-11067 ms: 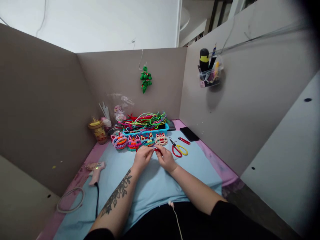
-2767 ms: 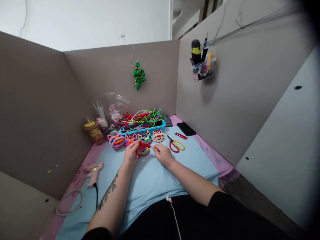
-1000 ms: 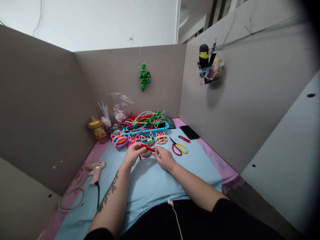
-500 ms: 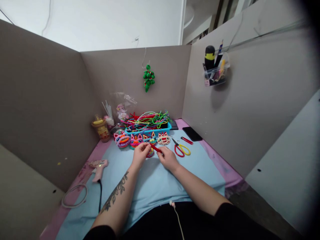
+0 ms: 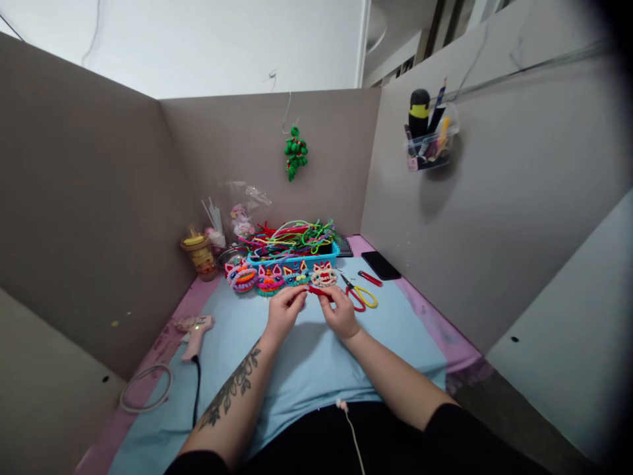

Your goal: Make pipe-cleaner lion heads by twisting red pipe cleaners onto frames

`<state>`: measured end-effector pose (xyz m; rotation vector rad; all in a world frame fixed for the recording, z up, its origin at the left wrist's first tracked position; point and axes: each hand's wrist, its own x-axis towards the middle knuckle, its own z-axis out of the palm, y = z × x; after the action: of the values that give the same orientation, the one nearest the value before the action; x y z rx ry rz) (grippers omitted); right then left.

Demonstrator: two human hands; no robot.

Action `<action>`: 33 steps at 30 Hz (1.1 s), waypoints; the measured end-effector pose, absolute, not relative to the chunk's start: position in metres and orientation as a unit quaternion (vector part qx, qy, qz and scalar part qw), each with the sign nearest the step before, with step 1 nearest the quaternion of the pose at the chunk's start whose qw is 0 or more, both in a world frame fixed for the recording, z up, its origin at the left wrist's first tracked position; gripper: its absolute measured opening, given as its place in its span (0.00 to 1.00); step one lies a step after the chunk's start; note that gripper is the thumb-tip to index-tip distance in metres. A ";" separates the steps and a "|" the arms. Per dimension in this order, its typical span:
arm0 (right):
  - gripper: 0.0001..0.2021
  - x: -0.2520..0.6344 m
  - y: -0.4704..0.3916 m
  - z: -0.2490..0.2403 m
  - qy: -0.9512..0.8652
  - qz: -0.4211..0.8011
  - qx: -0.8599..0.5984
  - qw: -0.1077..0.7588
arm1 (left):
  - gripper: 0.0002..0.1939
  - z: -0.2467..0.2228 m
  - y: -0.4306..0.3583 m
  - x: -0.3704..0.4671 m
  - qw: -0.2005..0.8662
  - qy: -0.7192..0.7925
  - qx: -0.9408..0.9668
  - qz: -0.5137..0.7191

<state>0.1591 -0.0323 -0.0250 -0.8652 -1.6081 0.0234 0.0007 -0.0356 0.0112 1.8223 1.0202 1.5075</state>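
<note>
My left hand [image 5: 285, 310] pinches at the left end of a short red fuzzy piece, apparently pipe cleaner [image 5: 320, 294]. The fingers of my right hand [image 5: 341, 313] are closed on its other end. Both hands are held above the blue cloth, close together. Just beyond them stand several colourful animal-head figures of fuzzy stems: a pink and orange one [image 5: 241, 277], a pink and red one [image 5: 270, 281], a blue and yellow one [image 5: 295, 274] and a cream one [image 5: 324, 274]. Scissors [image 5: 364, 297] with red and yellow handles lie right of my right hand.
Behind the figures is a blue basket [image 5: 291, 261] heaped with coloured pipe cleaners [image 5: 297, 237]. At right lie a red cutter [image 5: 370, 278] and a black phone [image 5: 380, 265]. A pink glue gun [image 5: 196, 335] rests at left, below a lidded cup [image 5: 199, 256]. Partition walls enclose the table.
My hands have shifted slightly to the right with the red piece. A round multicoloured bit seen below my fingers earlier is now out of sight.
</note>
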 end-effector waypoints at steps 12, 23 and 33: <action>0.08 0.158 -0.024 -0.032 -0.695 -0.075 -0.398 0.595 | 0.19 0.011 -0.036 0.009 0.443 0.422 0.577 0.541; 0.06 0.154 -0.027 -0.028 -0.713 -0.055 -0.370 0.593 | 0.14 0.007 -0.033 0.011 0.429 0.406 0.572 0.569; 0.11 0.151 -0.036 -0.026 -0.734 0.014 -0.376 0.565 | 0.12 -0.002 -0.032 0.014 0.379 0.400 0.630 0.548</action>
<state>0.1510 -0.0359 -0.0257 -0.8855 -1.7273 0.0323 0.0143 -0.0317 -0.0019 1.6095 1.0218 1.3994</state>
